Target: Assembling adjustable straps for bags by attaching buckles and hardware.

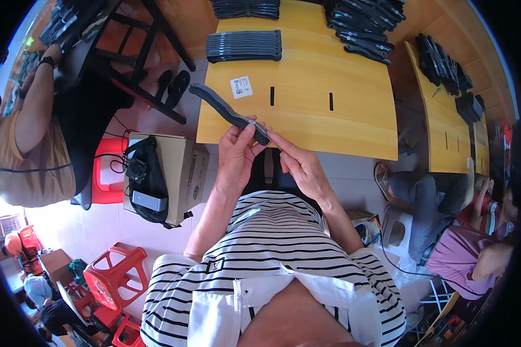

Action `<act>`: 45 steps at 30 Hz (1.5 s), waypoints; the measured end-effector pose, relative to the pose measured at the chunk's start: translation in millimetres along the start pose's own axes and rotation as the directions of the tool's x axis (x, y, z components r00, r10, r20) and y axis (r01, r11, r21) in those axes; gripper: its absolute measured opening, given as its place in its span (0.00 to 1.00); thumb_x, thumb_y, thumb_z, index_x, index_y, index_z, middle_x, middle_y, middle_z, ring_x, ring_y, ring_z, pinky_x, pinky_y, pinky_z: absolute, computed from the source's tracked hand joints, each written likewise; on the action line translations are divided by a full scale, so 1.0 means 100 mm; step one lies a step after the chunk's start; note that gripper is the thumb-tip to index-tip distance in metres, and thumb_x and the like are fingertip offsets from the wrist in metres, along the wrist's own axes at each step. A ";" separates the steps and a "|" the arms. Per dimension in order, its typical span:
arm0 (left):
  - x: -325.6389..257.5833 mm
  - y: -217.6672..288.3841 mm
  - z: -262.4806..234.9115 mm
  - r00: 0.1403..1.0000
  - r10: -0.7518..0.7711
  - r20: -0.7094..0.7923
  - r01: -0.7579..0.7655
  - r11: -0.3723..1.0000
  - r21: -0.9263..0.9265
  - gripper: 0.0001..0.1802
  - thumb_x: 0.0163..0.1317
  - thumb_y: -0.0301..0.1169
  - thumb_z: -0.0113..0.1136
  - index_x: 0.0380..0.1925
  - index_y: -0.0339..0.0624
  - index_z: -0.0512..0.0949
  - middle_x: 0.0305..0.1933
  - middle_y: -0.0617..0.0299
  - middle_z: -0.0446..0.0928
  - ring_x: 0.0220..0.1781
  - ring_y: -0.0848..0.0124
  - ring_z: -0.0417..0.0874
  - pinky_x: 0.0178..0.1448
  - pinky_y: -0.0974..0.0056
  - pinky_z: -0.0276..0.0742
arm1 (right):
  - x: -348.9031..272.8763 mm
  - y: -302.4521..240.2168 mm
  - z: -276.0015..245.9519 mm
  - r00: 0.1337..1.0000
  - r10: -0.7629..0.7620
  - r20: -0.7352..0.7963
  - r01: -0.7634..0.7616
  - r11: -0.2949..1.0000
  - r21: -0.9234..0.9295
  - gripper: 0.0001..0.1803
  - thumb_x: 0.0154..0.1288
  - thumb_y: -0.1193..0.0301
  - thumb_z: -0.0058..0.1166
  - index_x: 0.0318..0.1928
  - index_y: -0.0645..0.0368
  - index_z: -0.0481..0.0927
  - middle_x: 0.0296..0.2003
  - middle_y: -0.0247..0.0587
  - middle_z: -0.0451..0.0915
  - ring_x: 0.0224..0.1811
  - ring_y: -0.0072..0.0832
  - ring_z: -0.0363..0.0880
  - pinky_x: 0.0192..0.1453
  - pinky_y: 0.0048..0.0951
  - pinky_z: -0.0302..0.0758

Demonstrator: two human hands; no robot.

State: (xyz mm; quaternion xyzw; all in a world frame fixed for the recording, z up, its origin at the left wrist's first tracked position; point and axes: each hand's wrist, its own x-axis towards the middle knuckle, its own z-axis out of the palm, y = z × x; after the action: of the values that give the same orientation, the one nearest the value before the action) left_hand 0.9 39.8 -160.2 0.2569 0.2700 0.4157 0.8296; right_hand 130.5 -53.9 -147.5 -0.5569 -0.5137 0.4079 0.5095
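A long, dark grey, wavy strip-like piece (pixel 215 104) is held in front of me, slanting from far left to near right. My left hand (pixel 237 151) is closed around its near end, thumb on top and fingers underneath. At this same end, the outstretched index finger of my right hand (pixel 300 165) touches or nearly touches the tip; the thumb stands apart from it and the other fingers curl in. Whether the piece is one strip or several laid together, I cannot tell. Both hands are at the near edge of the yellow wooden table (pixel 307 130).
A neat stack of similar dark strips (pixel 243 46) lies at the table's back left, with a looser pile (pixel 364 29) at back right. A white label (pixel 241 87) sits nearby. A cardboard box (pixel 182 173) bearing a black bag stands at left. Co-workers sit on both sides.
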 end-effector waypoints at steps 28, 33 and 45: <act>0.03 -0.07 0.18 0.976 0.192 -0.100 -0.157 0.946 0.285 0.18 0.60 0.25 0.55 0.50 0.34 0.66 0.43 0.59 0.73 0.43 0.72 0.78 0.43 0.69 0.77 | 0.09 -0.11 -0.06 0.985 -0.118 -0.124 0.102 0.986 -0.129 0.29 0.58 0.87 0.37 0.59 0.51 0.70 0.22 0.34 0.67 0.20 0.19 0.62 0.24 0.21 0.64; 0.18 0.00 0.18 0.981 0.166 -0.095 -0.136 0.955 0.263 0.14 0.59 0.23 0.55 0.46 0.35 0.69 0.39 0.61 0.75 0.39 0.74 0.78 0.38 0.74 0.76 | 0.22 -0.10 -0.02 0.962 -0.197 -0.191 0.137 0.948 -0.288 0.24 0.61 0.83 0.41 0.57 0.53 0.71 0.33 0.43 0.76 0.25 0.29 0.71 0.31 0.26 0.71; -0.06 -0.04 0.13 0.983 0.108 -0.151 -0.057 0.950 0.305 0.15 0.59 0.27 0.56 0.47 0.39 0.70 0.40 0.64 0.74 0.40 0.77 0.77 0.36 0.75 0.75 | 0.00 -0.11 0.08 0.984 -0.053 -0.169 0.010 0.969 -0.247 0.18 0.62 0.79 0.44 0.53 0.58 0.72 0.47 0.52 0.75 0.51 0.47 0.72 0.55 0.34 0.67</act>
State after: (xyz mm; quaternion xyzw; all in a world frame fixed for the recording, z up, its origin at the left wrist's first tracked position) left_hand 9.2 30.0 -151.8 0.3554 0.3868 0.4242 0.7377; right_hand 120.8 -52.8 -137.9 -0.6409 -0.5222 0.2829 0.4863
